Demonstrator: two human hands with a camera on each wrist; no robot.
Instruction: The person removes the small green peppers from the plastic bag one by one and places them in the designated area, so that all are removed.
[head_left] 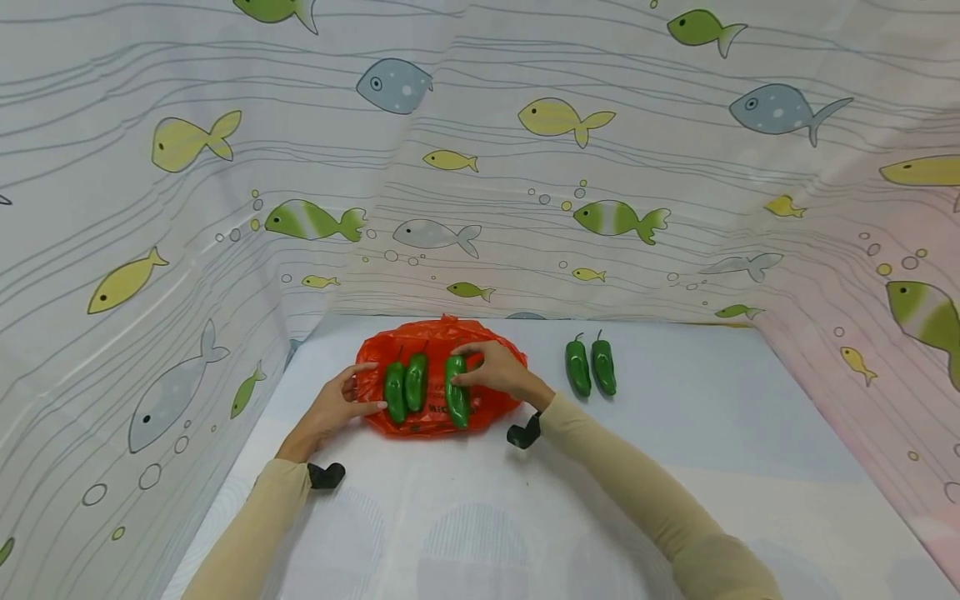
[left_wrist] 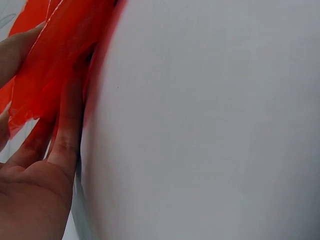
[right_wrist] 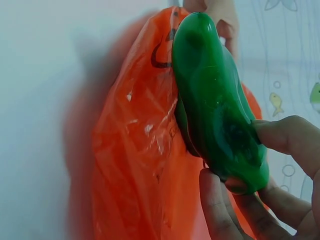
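Observation:
My right hand pinches a green chili pepper near its stem end, above a red plastic bag. In the right wrist view that glossy pepper hides part of the bag, with thumb and fingertips around its near end. Two more green peppers lie side by side on the bag, a left one and its neighbour. At the bag's left edge is my left hand, fingers extended, thumb tip right by the leftmost pepper. Red plastic partly covers its fingers in the left wrist view.
Two other green peppers, one beside the other, lie on the white table right of the bag. A fish-patterned curtain encloses the table at the back and both sides.

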